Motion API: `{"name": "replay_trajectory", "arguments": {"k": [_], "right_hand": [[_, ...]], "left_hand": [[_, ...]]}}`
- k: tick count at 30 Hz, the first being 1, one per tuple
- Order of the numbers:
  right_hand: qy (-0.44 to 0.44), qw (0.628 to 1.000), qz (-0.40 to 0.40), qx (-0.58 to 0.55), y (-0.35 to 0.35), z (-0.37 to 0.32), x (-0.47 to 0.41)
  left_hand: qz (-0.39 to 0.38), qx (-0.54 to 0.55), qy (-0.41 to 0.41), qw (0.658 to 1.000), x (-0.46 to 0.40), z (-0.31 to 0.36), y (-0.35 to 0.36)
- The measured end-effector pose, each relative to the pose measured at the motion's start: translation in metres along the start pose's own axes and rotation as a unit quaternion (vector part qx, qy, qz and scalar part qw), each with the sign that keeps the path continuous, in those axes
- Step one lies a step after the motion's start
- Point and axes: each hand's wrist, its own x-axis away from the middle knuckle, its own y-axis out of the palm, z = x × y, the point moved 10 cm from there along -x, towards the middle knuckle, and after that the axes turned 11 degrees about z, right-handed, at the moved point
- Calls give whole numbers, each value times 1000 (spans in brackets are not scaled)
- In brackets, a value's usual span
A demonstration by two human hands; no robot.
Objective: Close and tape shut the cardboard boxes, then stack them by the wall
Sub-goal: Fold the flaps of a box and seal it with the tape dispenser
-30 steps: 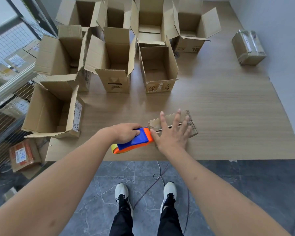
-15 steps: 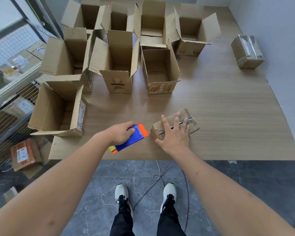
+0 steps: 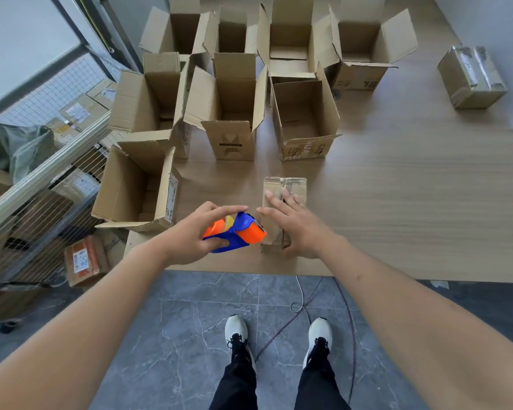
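A: The left hand (image 3: 190,235) is gripping the blue and orange tape dispenser (image 3: 234,232), fingers curled round its body, serrated edge sitting just beside the near end of the small closed box (image 3: 283,211). The right hand (image 3: 296,226) is lying flat on that box, fingers straight and spread, pressing the flaps down.

B: So how far along is the job looking?

A: Early, I'd judge. The wooden tabletop (image 3: 397,202) is carrying a cluster of open boxes at the far left, and all of them are still standing with flaps up. The biggest, the open box on its side (image 3: 137,190), is lying at the near left edge, mouth facing the camera.

B: Anything in them?

A: The middle open box (image 3: 234,113) and the marked open box (image 3: 305,119) are showing bare cardboard floors. The ones behind are too shadowed to tell.

B: And finished ones?

A: Only the taped box (image 3: 471,76) is sitting at the far right, close to the wall (image 3: 501,31), glossy tape across its top. Nothing is stacked on it yet. The small box under the hands is closed, but whether tape is running along its seam, I cannot tell.
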Motion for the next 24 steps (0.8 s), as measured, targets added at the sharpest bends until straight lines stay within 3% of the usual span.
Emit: {"name": "replay_trajectory", "arguments": {"k": [4, 7, 10, 13, 16, 24], "right_hand": [[-38, 999, -7, -15, -11, -10, -14], [-16, 989, 46, -136, -40, -20, -8], [52, 943, 147, -295, -71, -23, 8], [112, 884, 126, -437, -70, -36, 19], [124, 868, 121, -465, -66, -46, 20], [138, 859, 196, -453, -79, -34, 31]], "left_hand": [[34, 1, 16, 999, 9, -4, -10], [50, 8, 28, 998, 14, -1, -17], [55, 13, 39, 998, 18, 7, -20], [49, 15, 40, 998, 23, 16, -20], [39, 12, 40, 998, 26, 23, -19], [7, 3, 50, 999, 31, 38, -6]]}}
